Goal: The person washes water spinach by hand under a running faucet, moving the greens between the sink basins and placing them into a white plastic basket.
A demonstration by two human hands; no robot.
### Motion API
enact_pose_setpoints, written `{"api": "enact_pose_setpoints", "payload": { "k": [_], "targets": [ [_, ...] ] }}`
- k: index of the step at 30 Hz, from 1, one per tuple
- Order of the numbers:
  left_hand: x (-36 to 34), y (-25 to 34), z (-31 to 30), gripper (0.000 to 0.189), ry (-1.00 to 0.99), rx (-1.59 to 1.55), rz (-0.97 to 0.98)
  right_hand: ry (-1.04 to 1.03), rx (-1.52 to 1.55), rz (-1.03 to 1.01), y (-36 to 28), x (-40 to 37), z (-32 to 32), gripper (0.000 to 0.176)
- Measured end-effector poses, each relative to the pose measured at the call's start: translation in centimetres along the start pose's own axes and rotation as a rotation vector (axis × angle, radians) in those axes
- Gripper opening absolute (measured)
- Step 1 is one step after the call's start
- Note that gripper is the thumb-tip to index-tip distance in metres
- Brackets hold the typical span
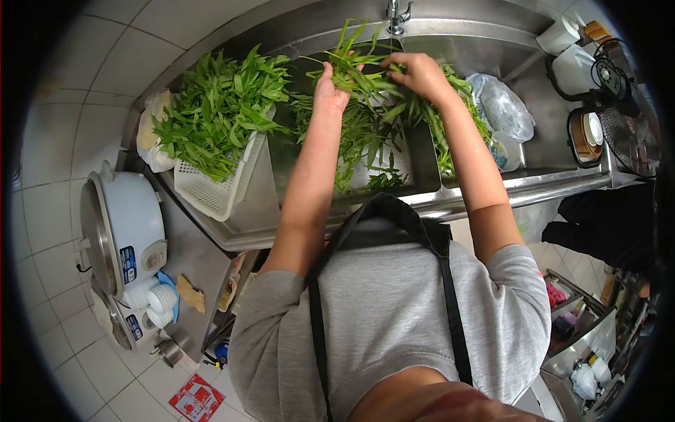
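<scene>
My left hand (pixel 330 89) is closed around a bunch of water spinach (pixel 356 69), held up over the left sink basin (pixel 283 158). To its right, my right hand (pixel 420 74) has its fingers curled on leafy stems from the same greens. More loose water spinach (pixel 360 133) lies in the basin below both hands. On the left, a white perforated basket (pixel 209 188) is heaped with long-leaved greens (pixel 219 105). Further stems (pixel 444 151) lie in the right basin, beside the divider.
A metal faucet (pixel 395 17) rises behind the basins. Clear plastic bags (pixel 508 109) and a plastic tub (pixel 508 150) are in the right basin. Rice cookers (pixel 133 225) stand at left. A black fan (pixel 629 133) and white containers (pixel 573 69) are at far right.
</scene>
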State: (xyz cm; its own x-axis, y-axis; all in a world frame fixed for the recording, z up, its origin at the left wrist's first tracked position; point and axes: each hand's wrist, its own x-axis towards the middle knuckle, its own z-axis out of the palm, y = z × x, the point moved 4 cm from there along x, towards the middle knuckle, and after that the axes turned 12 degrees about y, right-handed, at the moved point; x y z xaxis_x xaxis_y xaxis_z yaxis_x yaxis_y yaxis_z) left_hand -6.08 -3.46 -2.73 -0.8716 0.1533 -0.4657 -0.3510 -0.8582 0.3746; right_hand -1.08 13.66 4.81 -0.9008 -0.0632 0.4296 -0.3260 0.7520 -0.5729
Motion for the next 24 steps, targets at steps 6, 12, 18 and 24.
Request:
{"api": "enact_pose_setpoints", "payload": {
  "k": [6, 12, 18, 24],
  "targets": [
    [-1.5, 0.8, 0.0, 0.037, -0.037, 0.257, -0.019, -0.108, -0.145, -0.128, -0.4, 0.3, 1.2, 0.02],
    [-2.0, 1.1, 0.4, 0.032, 0.074, 0.364, 0.137, -0.112, -0.24, -0.165, -1.0, 0.2, 1.1, 0.019],
    [0.2, -0.6, -0.5, 0.032, 0.089, 0.155, 0.064, 0.125, 0.54, 0.341, 1.9, 0.0, 2.3, 0.012],
    [-1.2, -1.3, 2.0, 0.033, 0.11, 0.152, 0.069, 0.217, 1.226, 0.786, 3.3, -1.1, 3.4, 0.015]
  ]
}}
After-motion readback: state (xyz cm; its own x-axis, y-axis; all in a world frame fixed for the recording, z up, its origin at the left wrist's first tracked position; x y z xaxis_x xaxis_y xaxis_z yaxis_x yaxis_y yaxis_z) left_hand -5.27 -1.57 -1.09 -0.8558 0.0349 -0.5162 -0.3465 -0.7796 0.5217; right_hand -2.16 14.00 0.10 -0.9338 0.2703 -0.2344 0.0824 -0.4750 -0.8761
